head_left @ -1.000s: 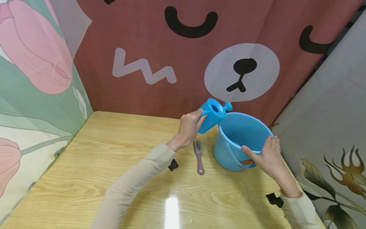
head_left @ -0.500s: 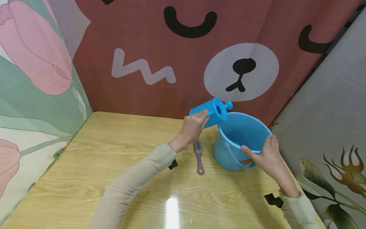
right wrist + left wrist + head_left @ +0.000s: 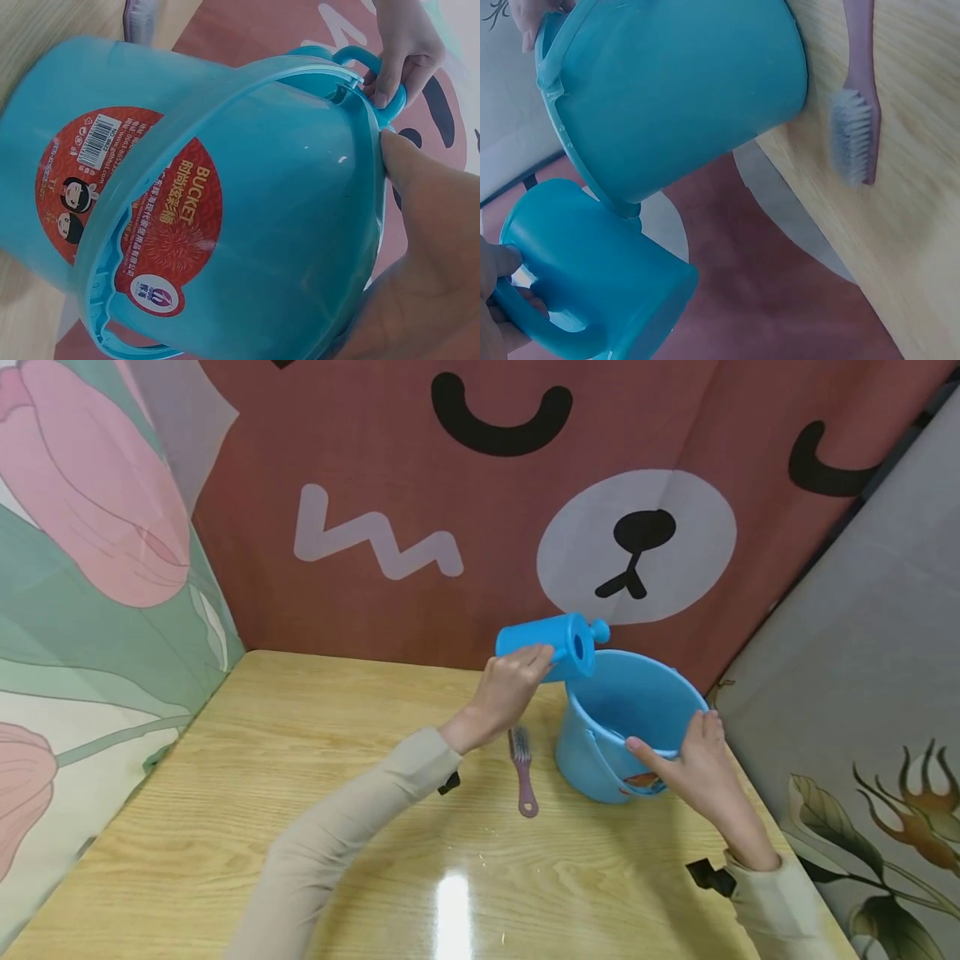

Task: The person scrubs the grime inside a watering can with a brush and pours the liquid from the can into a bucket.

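Note:
My left hand (image 3: 506, 689) grips the handle of a bright blue watering can (image 3: 543, 642), which is tipped nearly onto its side. The can's rounded spout end (image 3: 600, 631) reaches over the left rim of a light blue bucket (image 3: 600, 768). My right hand (image 3: 705, 772) rests on the bucket's near right rim, thumb and fingers spread and mostly straight. In the right wrist view the thumb lies along the rim, while the other fingers are hidden. The bucket stands upright with its handle hanging down on the near side. No pouring water can be made out.
A purple brush (image 3: 523, 772) with pale bristles lies on the wooden table (image 3: 360, 760), left of the bucket. Small bright specks or drops dot the tabletop. Behind hangs a brown bear-print curtain (image 3: 375, 618); a grey flowered cloth (image 3: 840, 652) is close on the right.
My left hand has tilted the watering can further over, from half upright to nearly horizontal, its opening turned toward the bucket. The right hand has stayed on the bucket rim; the bucket has barely shifted.

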Tool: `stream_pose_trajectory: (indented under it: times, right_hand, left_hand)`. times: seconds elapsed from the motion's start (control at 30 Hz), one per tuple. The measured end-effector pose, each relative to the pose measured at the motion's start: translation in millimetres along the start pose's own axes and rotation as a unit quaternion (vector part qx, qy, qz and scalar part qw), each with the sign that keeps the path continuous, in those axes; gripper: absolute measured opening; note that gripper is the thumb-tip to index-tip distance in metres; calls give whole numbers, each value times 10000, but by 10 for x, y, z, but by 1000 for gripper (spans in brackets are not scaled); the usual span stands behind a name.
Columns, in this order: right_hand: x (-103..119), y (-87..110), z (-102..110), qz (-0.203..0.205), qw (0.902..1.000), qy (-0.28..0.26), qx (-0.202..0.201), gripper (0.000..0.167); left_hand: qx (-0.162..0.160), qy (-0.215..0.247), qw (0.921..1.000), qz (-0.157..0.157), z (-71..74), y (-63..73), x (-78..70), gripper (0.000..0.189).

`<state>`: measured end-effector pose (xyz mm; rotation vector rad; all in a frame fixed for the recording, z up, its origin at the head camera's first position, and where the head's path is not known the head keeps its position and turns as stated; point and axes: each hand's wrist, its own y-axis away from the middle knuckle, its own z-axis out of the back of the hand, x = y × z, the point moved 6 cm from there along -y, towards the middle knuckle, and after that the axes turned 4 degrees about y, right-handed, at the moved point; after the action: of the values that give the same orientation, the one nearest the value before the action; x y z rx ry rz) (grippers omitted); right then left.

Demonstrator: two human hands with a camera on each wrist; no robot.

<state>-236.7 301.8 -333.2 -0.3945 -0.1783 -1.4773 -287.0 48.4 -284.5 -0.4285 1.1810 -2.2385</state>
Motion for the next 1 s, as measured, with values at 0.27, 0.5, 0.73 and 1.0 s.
stream_pose_trajectory:
  times: [0.27, 0.5, 0.73, 1.0]
  right_hand:
    - [19, -8, -52, -104, 9998, 64, 125, 118]
    - [10, 3, -66, -118, 9998, 27, 178, 118]
    - [7, 5, -70, -59, 9999, -46, 119, 118]
    - [-6, 13, -83, -10, 9999, -130, 85, 116]
  left_hand:
    - [129, -180, 9996, -153, 5, -5, -6, 12]
    - [231, -271, 9992, -182, -11, -8, -26, 17]
    - [408, -421, 9980, -229, -46, -41, -52, 17]
    - [436, -699, 9959, -370, -61, -65, -85, 13]
